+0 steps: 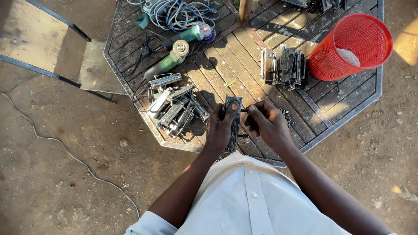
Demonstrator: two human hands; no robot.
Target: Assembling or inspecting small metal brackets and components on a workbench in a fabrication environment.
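Note:
My left hand (221, 127) grips a long dark metal lock body (232, 102) held upright over the near edge of an octagonal metal table (348, 116). My right hand (269, 124) is just to its right, fingertips pinched on a small dark pin or screw (244, 110) at the side of the piece. What lies under the fingers is hidden.
A loose heap of similar metal pieces (174, 111) lies at the left. A stacked row of them (285, 65) stands behind, beside a tipped red mesh basket (352, 45). Small nuts (286, 115) lie near my right hand. A green angle grinder (170, 59) and coiled cables (180, 13) sit farther back.

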